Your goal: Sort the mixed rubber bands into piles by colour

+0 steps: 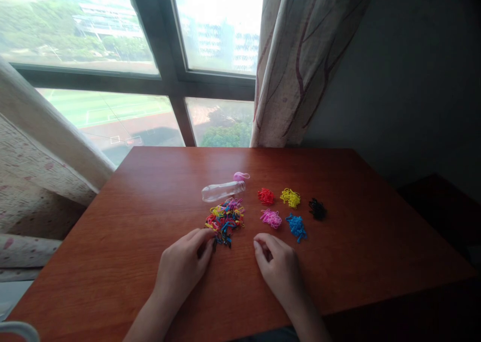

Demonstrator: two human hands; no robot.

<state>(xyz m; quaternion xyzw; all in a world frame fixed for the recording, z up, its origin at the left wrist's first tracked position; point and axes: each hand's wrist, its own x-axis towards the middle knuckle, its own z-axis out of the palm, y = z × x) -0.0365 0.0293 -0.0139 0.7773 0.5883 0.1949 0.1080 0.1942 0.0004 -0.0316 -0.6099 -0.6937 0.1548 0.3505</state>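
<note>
A mixed pile of small elastic hair bands (227, 217) in several colours lies mid-table. My left hand (188, 257) is at the pile's near left edge, thumb and fingers curled towards each other beside some black bands. Whatever its fingertips hold cannot be made out. To the right of the pile, my right hand (278, 262) is closed, its thumb and forefinger pinched near the tabletop; anything between them is hidden. Beyond it lie sorted heaps of red bands (266, 197), yellow bands (290, 198), pink bands (271, 218), blue bands (296, 227) and black bands (317, 209).
Behind the mixed pile, a clear plastic bottle (222, 191) lies on its side, with a pink cap with a loop (241, 176) by its mouth. The brown wooden table (361, 252) reaches the window (173, 86). Curtains (296, 56) hang at both sides.
</note>
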